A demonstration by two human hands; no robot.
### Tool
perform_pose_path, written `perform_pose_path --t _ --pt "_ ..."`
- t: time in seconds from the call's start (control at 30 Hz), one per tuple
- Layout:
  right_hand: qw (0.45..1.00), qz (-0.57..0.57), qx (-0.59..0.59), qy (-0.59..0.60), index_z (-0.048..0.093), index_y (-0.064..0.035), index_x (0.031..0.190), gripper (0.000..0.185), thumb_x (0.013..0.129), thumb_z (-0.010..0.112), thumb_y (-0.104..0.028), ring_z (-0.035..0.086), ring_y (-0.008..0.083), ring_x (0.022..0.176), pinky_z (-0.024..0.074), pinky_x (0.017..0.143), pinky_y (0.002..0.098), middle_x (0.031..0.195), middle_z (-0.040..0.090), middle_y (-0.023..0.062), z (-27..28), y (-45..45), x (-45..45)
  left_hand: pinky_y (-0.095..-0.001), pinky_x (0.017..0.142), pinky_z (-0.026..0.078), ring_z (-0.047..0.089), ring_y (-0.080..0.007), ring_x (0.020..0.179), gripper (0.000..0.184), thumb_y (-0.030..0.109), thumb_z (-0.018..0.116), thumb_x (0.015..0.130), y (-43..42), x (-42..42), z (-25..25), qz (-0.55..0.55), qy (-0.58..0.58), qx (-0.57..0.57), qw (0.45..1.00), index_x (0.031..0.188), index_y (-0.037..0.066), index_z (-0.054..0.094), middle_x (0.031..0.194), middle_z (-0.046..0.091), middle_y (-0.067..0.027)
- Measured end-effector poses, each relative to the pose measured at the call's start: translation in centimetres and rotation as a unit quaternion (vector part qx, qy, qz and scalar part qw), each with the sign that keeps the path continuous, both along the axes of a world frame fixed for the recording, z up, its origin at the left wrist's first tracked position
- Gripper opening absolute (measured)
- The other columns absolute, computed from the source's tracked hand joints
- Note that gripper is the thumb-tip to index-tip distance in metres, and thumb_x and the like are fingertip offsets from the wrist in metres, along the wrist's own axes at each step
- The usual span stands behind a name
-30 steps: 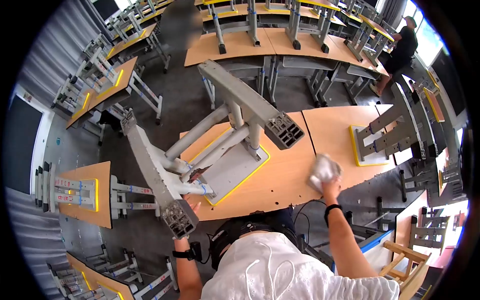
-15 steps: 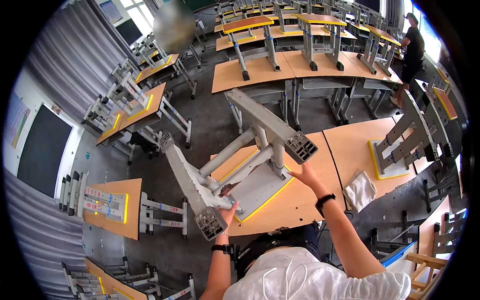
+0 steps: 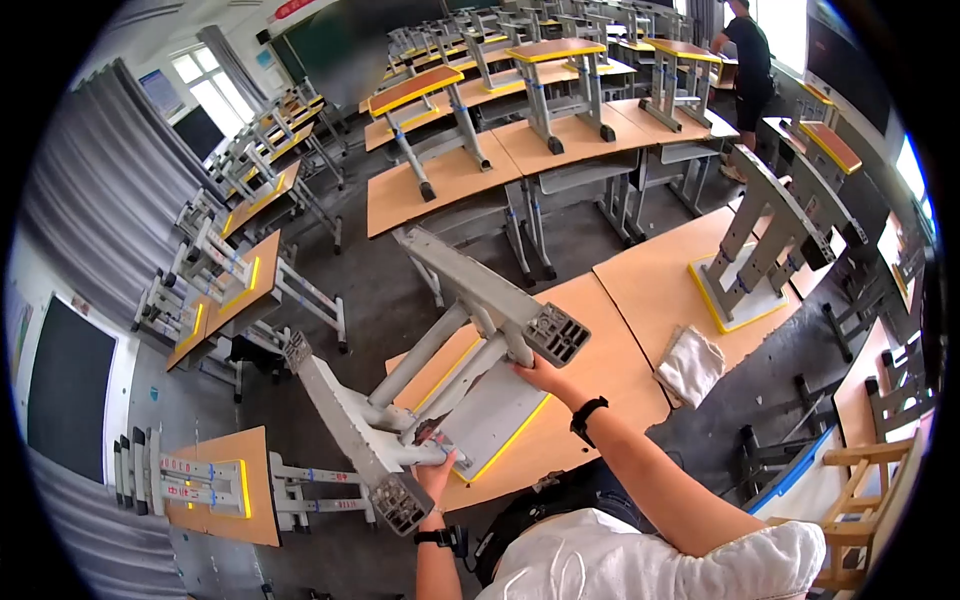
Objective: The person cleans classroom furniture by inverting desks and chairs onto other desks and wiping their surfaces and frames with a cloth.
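Observation:
An upside-down stool (image 3: 343, 415) with grey metal legs and a yellow-edged seat rests on the wooden desk (image 3: 605, 345) in front of me, its feet pointing up. My left hand (image 3: 434, 482) is closed around its near left leg, below the foot. On the right, my right hand (image 3: 541, 376) grips the other near leg, the fingers partly hidden behind the metal. A crumpled whitish cloth (image 3: 690, 366) lies on the desk to the right of the stool.
Another upturned stool (image 3: 745, 285) stands farther right on the same row. More desks (image 3: 450, 185) with stools on top fill the room ahead and at left. A person (image 3: 748, 75) in dark clothes stands by the windows. A wooden frame (image 3: 850, 510) is at lower right.
My right hand, spread beside the stool leg before, now wraps around it. My view has turned to the right. The left hand stays on its leg.

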State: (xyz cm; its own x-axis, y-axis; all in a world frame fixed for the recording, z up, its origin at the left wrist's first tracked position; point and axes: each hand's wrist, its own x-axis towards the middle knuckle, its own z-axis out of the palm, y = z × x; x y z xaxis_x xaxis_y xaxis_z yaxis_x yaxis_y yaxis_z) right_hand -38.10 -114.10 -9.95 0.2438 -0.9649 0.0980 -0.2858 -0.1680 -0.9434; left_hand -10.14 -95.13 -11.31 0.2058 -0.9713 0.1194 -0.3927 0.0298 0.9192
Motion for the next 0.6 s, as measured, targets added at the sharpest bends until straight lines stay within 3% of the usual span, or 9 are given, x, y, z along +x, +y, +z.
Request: perform_pose_path --t 0.07,0.13,0.2,0.23,0.33,0.37,0.47,0.5,0.6 --pt "1.0 0.028 0.002 -0.007 0.045 -0.0087 0.122 0.051 0.08 0.059 -0.034 0.037 0.032 0.118 0.0292 0.099 0.0381 0.127 0.044 0.0137 -1.9 1.2 -1.2 -0.031 0.09 0.037 0.047 -0.0165 0.104 0.046 0.013 0.068 0.073 0.3 -1.4 2.1 -0.009 0.075 -0.015 0.997 0.113 0.001 0.048 0.111 0.053 -0.0084" --pt "0.999 -0.041 0.009 -0.005 0.041 -0.0025 0.124 0.067 0.075 0.065 -0.042 0.041 0.0248 0.114 0.0326 0.095 0.0338 0.121 0.047 0.0142 -2.6 3.0 -2.3 -0.0308 0.089 0.038 0.049 -0.017 0.101 0.046 0.011 0.069 0.072 0.6 -2.3 3.2 -0.008 0.093 0.016 0.996 0.112 0.001 0.048 0.11 0.053 -0.0075" --pt "0.962 -0.072 -0.045 0.261 0.051 -0.0027 0.112 0.059 0.073 0.065 -0.045 0.049 0.0285 0.102 0.0383 0.087 0.0358 0.109 0.054 0.0147 10.3 7.5 -4.4 -0.0316 0.09 0.038 0.05 -0.0168 0.099 0.051 0.008 0.069 0.069 0.2 -2.3 4.2 -0.033 0.039 0.025 0.998 0.114 0.003 0.045 0.11 0.054 -0.0079" --pt "0.971 -0.017 -0.065 0.231 0.052 -0.0055 0.111 0.05 0.077 0.059 -0.042 0.047 0.0324 0.104 0.037 0.091 0.0425 0.11 0.052 0.0163 9.9 8.4 -5.6 -0.0328 0.088 0.039 0.05 -0.0174 0.097 0.041 0.011 0.071 0.068 0.0 -2.7 5.2 -0.034 -0.006 0.041 0.999 0.104 0.004 0.054 0.106 0.055 -0.0065" --pt "0.976 -0.016 -0.043 0.214 0.04 -0.0047 0.119 0.054 0.076 0.057 -0.032 0.051 0.0335 0.091 0.0405 0.079 0.0426 0.101 0.053 0.0194 4.3 10.7 -8.1 -0.0322 0.088 0.039 0.051 -0.0183 0.1 0.039 0.016 0.069 0.073 0.1 -2.5 5.6 -0.082 -0.106 0.075 0.988 0.106 0.001 0.054 0.108 0.056 -0.0095" --pt "0.977 -0.026 -0.033 0.207 0.036 -0.0044 0.122 0.056 0.076 0.057 -0.028 0.052 0.0339 0.086 0.0416 0.075 0.0426 0.098 0.054 0.0204 1.2 10.9 -8.7 -0.0325 0.09 0.038 0.05 -0.0187 0.103 0.045 0.011 0.068 0.072 0.1 -2.4 5.9 -0.097 -0.09 0.151 0.98 0.112 0.002 0.05 0.113 0.054 -0.0093" --pt "0.978 -0.056 -0.019 0.201 0.024 -0.0036 0.13 0.066 0.074 0.055 -0.018 0.057 0.035 0.073 0.045 0.063 0.0427 0.09 0.055 0.0236 -6.1 11.9 -10.2 -0.0316 0.093 0.036 0.047 -0.0178 0.107 0.056 0.007 0.067 0.071 -0.1 -3.7 7.6 -0.131 0.03 0.107 0.985 0.121 0.004 0.041 0.118 0.051 -0.0088" --pt "0.979 -0.056 -0.016 0.193 0.02 -0.0034 0.133 0.069 0.074 0.055 -0.015 0.058 0.0354 0.068 0.0462 0.059 0.0428 0.087 0.056 0.0246 -8.2 12.2 -10.5 -0.0308 0.095 0.033 0.044 -0.0165 0.111 0.064 0.004 0.065 0.072 -0.2 -3.2 6.7 -0.152 -0.005 0.113 0.982 0.127 0.006 0.034 0.122 0.049 -0.0082" --pt "0.968 -0.065 -0.007 0.241 0.02 -0.0031 0.133 0.071 0.073 0.056 -0.013 0.057 0.0373 0.071 0.0462 0.059 0.0433 0.092 0.055 0.0259 -10.0 12.8 -11.1 -0.0305 0.096 0.032 0.043 -0.0163 0.112 0.063 0.004 0.065 0.072 -0.2 -3.3 6.5 -0.161 0.048 0.118 0.979 0.127 0.006 0.034 0.123 0.049 -0.0091"
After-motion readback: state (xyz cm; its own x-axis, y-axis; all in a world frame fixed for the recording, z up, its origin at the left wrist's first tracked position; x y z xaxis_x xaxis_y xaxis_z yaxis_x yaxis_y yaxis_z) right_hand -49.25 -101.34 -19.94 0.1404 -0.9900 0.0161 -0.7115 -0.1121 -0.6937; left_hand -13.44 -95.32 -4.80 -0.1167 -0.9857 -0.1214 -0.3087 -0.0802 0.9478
